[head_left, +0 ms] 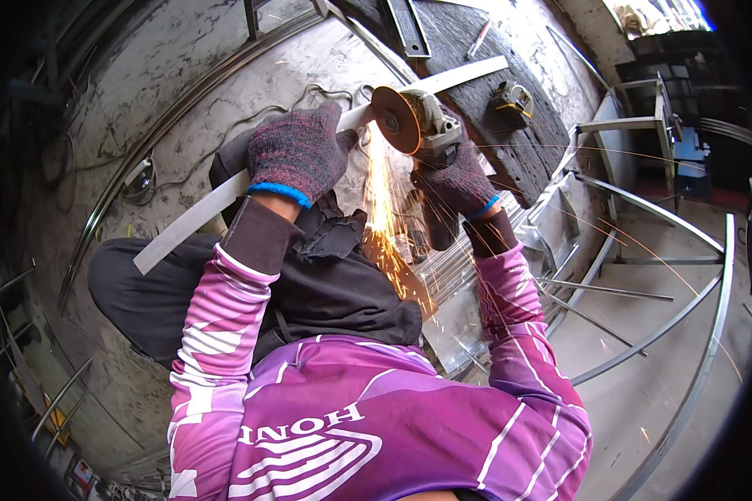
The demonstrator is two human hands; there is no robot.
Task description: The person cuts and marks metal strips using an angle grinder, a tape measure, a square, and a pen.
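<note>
My left hand (299,153), in a dark knitted glove with a blue cuff, is closed round a long flat metal bar (194,220). The bar runs from the lower left up to the right, its far end over a dark wooden block (522,150). My right hand (459,179), gloved alike, grips an angle grinder (437,125). The grinder's reddish-brown disc (395,122) is against the bar, just right of my left hand. A bright stream of sparks (379,196) pours down from there toward my lap, with thin streaks flying right.
A tape measure (510,104), a pen (479,39) and a black level-like tool (407,29) lie on or by the block. Welded metal frames (721,275) stand at right. Bundled metal strips (464,263) lie below the grinder; a cable (226,138) crosses the floor.
</note>
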